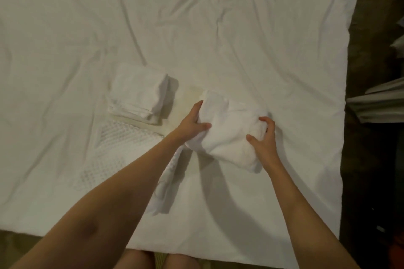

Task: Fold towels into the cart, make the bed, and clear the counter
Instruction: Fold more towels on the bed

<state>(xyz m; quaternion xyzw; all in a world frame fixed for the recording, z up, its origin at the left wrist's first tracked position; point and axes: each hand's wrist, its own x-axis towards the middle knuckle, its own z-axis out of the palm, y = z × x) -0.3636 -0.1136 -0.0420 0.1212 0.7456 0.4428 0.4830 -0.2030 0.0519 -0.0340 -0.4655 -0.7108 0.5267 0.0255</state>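
Both hands, left (192,123) and right (263,137), grip towel (227,135) on bed (218,28) | keep edges square, press flat | set by stack (137,91)

single head-worn view, wide-angle, looks forward and steeply down from standing height at foot edge of bed (218,28). white sheet fills most of frame; edges bowed by lens. both forearms reach in from bottom, left hand (192,122) and right hand (262,137) near centre, close range. dark floor (371,181) strip at right. knees at bottom edge.
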